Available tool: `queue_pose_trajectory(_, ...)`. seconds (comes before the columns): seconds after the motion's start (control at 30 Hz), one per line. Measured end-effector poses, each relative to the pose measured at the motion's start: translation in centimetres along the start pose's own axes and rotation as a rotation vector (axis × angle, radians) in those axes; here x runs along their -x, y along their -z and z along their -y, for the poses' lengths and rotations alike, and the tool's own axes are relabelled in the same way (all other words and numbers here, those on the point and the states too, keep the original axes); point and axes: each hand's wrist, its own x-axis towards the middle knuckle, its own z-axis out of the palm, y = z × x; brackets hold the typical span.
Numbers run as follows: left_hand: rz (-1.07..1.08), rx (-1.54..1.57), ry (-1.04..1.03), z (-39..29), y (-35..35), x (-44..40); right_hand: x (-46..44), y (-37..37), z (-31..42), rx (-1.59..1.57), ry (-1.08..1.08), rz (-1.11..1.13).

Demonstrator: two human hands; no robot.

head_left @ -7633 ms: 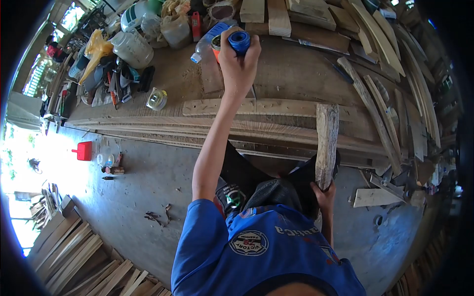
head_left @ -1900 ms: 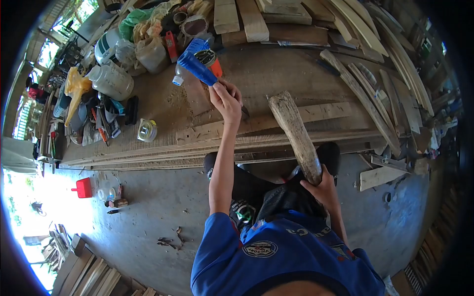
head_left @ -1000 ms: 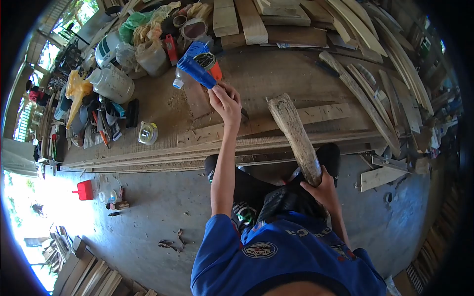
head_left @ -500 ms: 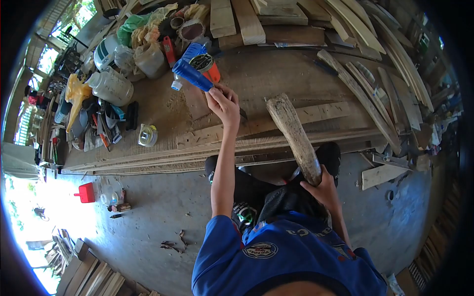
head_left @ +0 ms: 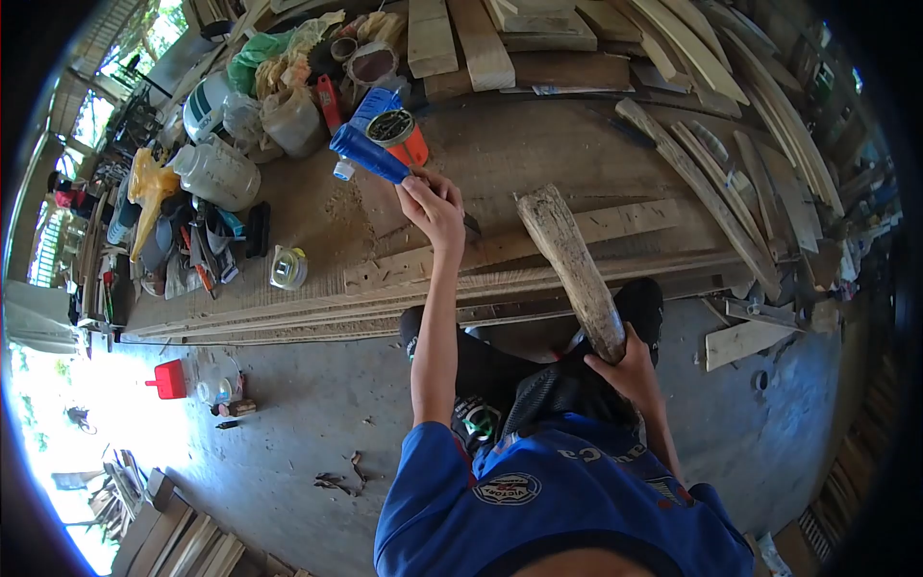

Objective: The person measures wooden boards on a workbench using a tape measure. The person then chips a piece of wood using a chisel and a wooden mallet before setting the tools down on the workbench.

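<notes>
My left hand is raised over the workbench, its fingers closed on the narrow end of a blue tapered plastic piece. The piece's wide end points up and left, beside an orange can with dark small contents that I cannot make out. A dark strip shows just behind this hand; whether it joins the blue piece is unclear. Low by my lap, my right hand grips the lower end of a thick, rough wooden stick. Its far end leans up over a flat wood strip on the bench.
Boards are stacked along the back and right of the bench. To the left stand a white plastic jar, a small clear jar and a clutter of tools and bags. A red dustpan lies on the floor.
My left hand and the blue piece have shifted very slightly down and left, showing more of the orange can. The right hand and the stick look nearly the same.
</notes>
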Motion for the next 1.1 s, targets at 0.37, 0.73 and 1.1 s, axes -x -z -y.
queue_pose_trajectory(0.37, 0.015, 0.062, 0.025, -0.1, -0.1, 0.2, 0.0, 0.0, -0.1, -0.007, -0.011, 0.006)
queue_pose_trajectory(0.73, 0.275, -0.138, -0.071, 0.4, -0.9, 0.4, -0.1, 1.9, 1.1, -0.138, -0.068, 0.095)
queue_pose_trajectory(1.1, 0.340, -0.133, -0.127, 0.7, -0.6, 1.1, -2.7, 8.6, 18.3, -0.219, 0.484, -0.028)
